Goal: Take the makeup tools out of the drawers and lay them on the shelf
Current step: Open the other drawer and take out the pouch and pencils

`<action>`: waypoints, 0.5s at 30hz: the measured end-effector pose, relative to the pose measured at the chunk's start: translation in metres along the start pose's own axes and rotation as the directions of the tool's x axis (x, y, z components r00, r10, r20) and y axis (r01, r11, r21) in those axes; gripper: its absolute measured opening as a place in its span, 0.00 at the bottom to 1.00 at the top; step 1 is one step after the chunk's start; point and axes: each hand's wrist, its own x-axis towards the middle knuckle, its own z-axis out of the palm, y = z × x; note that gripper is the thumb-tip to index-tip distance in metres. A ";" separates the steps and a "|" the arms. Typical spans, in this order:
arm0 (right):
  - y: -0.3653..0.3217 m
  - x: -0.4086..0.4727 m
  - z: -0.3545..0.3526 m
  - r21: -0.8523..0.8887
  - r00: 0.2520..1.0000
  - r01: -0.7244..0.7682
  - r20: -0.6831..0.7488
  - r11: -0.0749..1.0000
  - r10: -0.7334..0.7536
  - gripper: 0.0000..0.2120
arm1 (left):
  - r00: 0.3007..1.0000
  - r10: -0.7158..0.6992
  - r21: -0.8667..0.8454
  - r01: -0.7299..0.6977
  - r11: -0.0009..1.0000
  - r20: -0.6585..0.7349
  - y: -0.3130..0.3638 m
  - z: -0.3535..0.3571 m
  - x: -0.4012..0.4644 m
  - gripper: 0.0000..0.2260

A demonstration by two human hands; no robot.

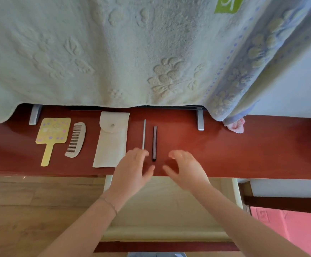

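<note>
On the red-brown shelf lie, left to right, a yellow hand mirror, a pale comb, a white snap pouch, a thin silver stick and a dark pen-like tube. My left hand hovers at the shelf's front edge, fingers apart, its fingertips by the silver stick's near end. My right hand hovers just right of the dark tube, fingers curled apart, holding nothing. Below them a cream drawer stands pulled out; I see nothing in it.
A pale embossed towel hangs over the back of the shelf, with a blue-bordered edge on the right. Two metal feet stand under it. A pink crumpled bit lies at the right. Wooden floor on the left, pink surface at lower right.
</note>
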 end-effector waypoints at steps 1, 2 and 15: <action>0.004 -0.013 0.003 -0.061 0.996 0.072 0.058 0.995 -0.069 0.23 | 0.993 0.113 0.036 -0.113 0.993 0.020 0.001 0.003 -0.012 0.16; 0.007 -0.026 0.009 -0.119 0.984 0.137 0.128 0.983 -0.122 0.27 | 0.979 0.194 0.078 -0.199 0.977 0.069 0.001 0.008 -0.025 0.19; 0.041 -0.102 0.066 -0.354 0.895 0.329 0.412 0.876 -0.170 0.50 | 0.758 0.316 0.078 -0.433 0.898 0.571 0.004 0.043 -0.114 0.45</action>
